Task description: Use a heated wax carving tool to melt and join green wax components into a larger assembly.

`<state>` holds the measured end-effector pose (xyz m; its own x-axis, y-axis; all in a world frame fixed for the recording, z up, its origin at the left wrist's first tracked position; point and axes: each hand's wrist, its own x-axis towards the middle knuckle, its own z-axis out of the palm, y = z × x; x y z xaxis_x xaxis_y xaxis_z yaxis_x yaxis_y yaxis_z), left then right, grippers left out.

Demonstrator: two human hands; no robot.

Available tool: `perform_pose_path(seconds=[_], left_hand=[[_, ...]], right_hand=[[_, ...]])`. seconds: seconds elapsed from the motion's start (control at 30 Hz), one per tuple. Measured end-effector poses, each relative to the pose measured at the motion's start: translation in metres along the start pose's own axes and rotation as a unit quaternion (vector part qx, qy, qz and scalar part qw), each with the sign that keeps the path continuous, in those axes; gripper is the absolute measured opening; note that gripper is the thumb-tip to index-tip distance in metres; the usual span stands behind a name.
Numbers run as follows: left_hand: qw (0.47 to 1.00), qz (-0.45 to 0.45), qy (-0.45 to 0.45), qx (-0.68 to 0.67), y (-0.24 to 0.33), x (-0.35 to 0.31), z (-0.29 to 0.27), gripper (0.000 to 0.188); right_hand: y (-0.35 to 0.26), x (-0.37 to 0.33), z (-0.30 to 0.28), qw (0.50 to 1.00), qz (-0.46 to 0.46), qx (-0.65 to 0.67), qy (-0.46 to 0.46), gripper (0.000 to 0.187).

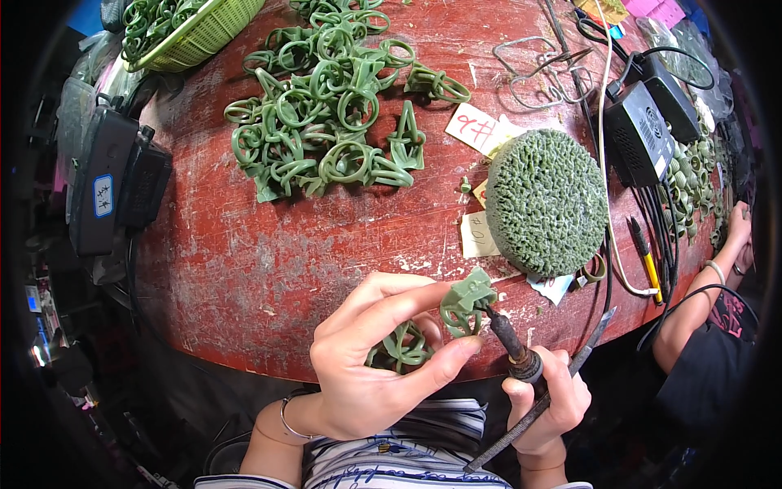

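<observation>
Between the thumb and fingers of my left hand [366, 359] is a green wax ring [468, 292] with a flat, squarish top, raised over the near edge of the table. More green wax rings [401, 349] show behind the thumb; whether they lie in the palm or on the table I cannot tell. My right hand [552, 407] grips a soldering iron [505, 330], its dark tip at the ring's top. A long, thin metal file [498, 445] also passes through the right hand, slanting across it. Beyond the hands lies a heap of similar green wax rings [346, 106].
A round, rough green block [550, 204] stands on the red table [244, 269] beside paper labels [479, 235]. Bent wire [542, 73], black boxes [643, 134], cables and a yellow-handled tool [649, 265] lie rightward. A green basket [191, 37] is far left. Another person's arm [700, 301] rests at right.
</observation>
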<state>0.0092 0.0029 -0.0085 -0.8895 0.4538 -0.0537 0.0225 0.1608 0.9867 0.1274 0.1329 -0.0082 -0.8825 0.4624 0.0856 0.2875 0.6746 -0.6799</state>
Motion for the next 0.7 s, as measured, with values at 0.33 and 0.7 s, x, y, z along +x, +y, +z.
perform_pose_path(seconds=[0.33,0.7], left_hand=[[0.999,0.031,-0.008,-0.005,-0.003,0.001,0.0,0.034],[0.997,-0.039,-0.014,-0.066,0.0,-0.003,0.0,0.033]], right_hand=[[0.022,-0.012,0.001,0.991,0.018,0.128,0.024,0.037],[0.022,-0.01,0.004,0.993,-0.022,0.111,0.026,0.037]])
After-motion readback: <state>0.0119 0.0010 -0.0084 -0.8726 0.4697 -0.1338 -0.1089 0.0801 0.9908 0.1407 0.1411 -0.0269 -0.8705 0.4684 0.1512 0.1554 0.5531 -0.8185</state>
